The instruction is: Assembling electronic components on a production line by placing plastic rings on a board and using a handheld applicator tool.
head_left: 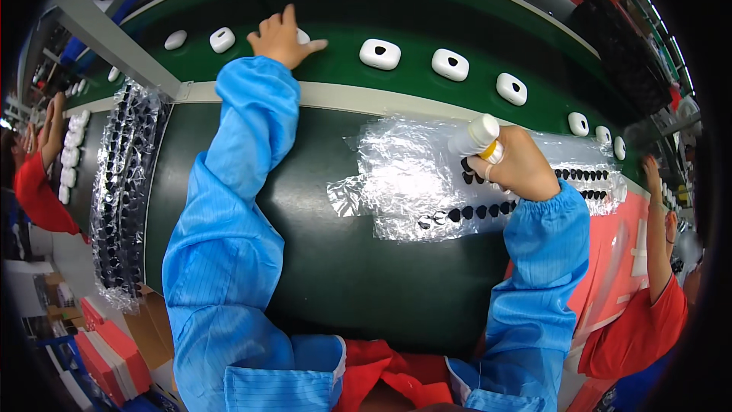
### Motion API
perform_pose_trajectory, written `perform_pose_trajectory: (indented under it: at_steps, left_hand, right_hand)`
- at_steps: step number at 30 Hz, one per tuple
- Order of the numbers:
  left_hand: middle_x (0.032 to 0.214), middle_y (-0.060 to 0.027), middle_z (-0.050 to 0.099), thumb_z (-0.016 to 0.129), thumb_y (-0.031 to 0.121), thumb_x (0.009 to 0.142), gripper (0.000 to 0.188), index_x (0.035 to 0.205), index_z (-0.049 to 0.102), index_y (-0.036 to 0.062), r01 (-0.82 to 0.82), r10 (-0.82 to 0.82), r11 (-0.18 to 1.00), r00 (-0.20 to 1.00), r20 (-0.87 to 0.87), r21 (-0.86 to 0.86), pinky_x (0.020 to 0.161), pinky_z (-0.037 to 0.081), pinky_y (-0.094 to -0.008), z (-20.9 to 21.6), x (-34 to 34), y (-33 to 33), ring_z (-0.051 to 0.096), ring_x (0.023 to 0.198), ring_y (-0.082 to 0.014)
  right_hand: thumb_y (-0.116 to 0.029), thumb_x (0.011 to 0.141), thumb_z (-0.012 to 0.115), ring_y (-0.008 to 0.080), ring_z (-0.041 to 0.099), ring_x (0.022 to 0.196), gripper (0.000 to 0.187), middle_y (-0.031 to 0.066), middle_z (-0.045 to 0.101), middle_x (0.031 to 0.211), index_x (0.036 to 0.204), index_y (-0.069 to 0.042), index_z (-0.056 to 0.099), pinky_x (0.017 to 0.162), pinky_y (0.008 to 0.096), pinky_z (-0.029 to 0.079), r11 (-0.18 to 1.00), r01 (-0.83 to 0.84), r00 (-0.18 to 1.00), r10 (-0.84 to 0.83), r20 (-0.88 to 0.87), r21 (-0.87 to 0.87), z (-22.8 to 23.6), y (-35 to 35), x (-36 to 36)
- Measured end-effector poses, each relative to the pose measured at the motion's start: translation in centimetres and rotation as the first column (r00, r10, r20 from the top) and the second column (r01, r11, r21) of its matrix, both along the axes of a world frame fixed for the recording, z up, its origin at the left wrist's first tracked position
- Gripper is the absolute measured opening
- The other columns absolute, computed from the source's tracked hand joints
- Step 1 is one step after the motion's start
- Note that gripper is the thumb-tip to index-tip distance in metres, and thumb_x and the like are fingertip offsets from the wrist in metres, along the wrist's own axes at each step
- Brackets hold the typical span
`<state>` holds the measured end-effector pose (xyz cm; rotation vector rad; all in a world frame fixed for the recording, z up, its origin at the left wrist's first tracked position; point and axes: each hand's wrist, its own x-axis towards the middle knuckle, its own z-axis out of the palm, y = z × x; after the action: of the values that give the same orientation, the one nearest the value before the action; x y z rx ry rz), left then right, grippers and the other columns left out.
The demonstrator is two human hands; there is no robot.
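My left hand (282, 40) reaches over the green belt, its fingers spread. A white rounded case (303, 37) shows partly behind it; I cannot tell whether they touch. Closed round a small white bottle with a yellow band (480, 134), my right hand (524, 166) is above the clear plastic sheet (404, 152). Right by its fingertips are black oval pieces (468, 177) on that sheet. A lower row of similar black pieces (480, 212) runs along the sheet, partly hidden by my right hand and sleeve.
More white cases with black spots (380, 54) stand along the green belt (335, 76). At the left hangs a strip of clear film with black pieces (122, 183), beside a metal post (114, 42). People in red work at both sides. Pink sheets (610, 267) lie right.
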<state>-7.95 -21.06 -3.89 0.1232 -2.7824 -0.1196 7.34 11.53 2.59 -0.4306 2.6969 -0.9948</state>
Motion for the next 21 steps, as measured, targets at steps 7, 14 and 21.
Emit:
perform_pose_trajectory:
  at_steps: [7,14,21]
  left_hand:
    - [0.118,-0.0149,0.048,0.069,0.053,0.059,0.089,0.128,0.035,0.0074,-0.130,0.105,0.980,0.980,0.167,0.150,0.090,0.036,-0.0425,-0.4,0.2,0.1,0.049,0.105,-0.0288]
    - [0.120,-0.0127,0.045,0.061,0.014,0.067,0.066,0.127,0.036,0.0051,0.092,-0.699,-0.101,0.702,-0.136,0.991,0.088,0.039,-0.0315,2.6,3.3,4.1,0.049,0.105,-0.0216]
    - [0.103,-0.0069,0.055,0.068,0.003,0.067,0.057,0.119,0.045,0.0056,0.237,-0.805,0.019,0.580,-0.126,0.971,0.082,0.044,-0.0272,3.8,10.5,11.3,0.051,0.096,-0.0132]
  right_hand:
    - [-0.010,0.069,0.067,0.0102,0.052,0.045,0.031,0.0092,0.059,0.071,0.095,0.003,0.056,0.037,0.0215,0.039,0.992,0.103,0.995,-0.104,-0.009,-0.068,1.1,-1.1,0.6]
    - [-0.007,0.070,0.064,0.0135,0.055,0.060,0.026,0.0098,0.060,0.076,0.094,0.003,0.057,0.051,0.0243,0.043,0.950,0.230,0.972,-0.235,0.003,-0.214,3.6,-1.9,1.6]
    - [-0.004,0.071,0.063,0.0159,0.059,0.075,0.023,0.0098,0.062,0.083,0.093,0.002,0.058,0.068,0.0276,0.047,0.907,0.186,0.967,-0.237,-0.095,-0.377,3.2,-2.0,2.2]
